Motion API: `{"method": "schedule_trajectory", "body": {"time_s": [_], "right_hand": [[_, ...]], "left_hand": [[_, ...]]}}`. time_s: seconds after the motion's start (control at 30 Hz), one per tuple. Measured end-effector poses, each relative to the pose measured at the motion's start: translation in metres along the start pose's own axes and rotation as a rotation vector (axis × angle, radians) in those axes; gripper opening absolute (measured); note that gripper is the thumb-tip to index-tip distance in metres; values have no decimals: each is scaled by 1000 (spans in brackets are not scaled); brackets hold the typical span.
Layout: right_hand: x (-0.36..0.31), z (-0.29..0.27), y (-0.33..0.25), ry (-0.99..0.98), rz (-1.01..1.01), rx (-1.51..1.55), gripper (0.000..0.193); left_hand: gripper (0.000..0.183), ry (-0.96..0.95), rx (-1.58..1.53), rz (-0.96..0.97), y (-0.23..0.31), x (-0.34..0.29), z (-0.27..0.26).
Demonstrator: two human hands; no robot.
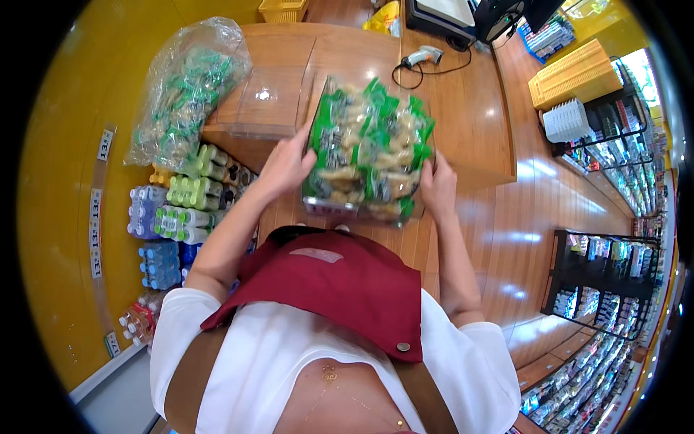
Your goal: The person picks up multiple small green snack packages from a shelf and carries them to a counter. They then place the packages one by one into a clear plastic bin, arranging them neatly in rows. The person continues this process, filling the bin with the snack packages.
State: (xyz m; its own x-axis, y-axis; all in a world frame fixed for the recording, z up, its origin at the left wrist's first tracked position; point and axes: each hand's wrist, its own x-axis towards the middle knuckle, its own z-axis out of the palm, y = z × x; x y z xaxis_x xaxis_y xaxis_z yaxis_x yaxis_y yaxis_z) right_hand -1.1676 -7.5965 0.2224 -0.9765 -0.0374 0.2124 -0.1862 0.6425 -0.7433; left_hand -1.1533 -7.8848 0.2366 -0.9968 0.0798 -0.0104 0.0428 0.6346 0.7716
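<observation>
Between my two hands I hold a clear plastic box [334,208] filled with small green-and-clear snack packets [369,148]. My left hand [288,160] grips its left side, and my right hand [438,181] grips the right side; the fingers of both are partly hidden by the box and packets. Left of it, an empty-looking clear acrylic tray [269,94] rests on the wooden counter [463,108]. A large transparent bag [189,90] with more of the same green packets lies at the counter's left end.
Packs of bottled drinks [189,192] stand below the bag on the left. At the counter's far side are a handheld scanner [423,56] with a black cable and a scale [441,18]. A yellow basket [575,76] and black display racks [603,278] stand to the right.
</observation>
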Motion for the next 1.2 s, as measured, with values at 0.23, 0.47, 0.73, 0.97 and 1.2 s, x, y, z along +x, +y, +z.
{"method": "schedule_trajectory", "body": {"time_s": [0.23, 0.47, 0.73, 0.97, 1.2], "right_hand": [[69, 39, 51, 38, 26, -65, 28], [86, 78, 75, 83, 102, 188, 35], [75, 50, 51, -165, -547, -560, 49], [88, 60, 42, -257, -585, -565, 44], [85, 72, 63, -269, -508, -503, 36]], "left_hand": [[59, 135, 13, 28, -51, 83, 38], [55, 151, 89, -177, -64, 97, 60], [39, 140, 243, 403, -27, 77, 55], [33, -74, 520, 339, -44, 101, 64], [24, -391, 649, 283, -27, 124, 65]]}}
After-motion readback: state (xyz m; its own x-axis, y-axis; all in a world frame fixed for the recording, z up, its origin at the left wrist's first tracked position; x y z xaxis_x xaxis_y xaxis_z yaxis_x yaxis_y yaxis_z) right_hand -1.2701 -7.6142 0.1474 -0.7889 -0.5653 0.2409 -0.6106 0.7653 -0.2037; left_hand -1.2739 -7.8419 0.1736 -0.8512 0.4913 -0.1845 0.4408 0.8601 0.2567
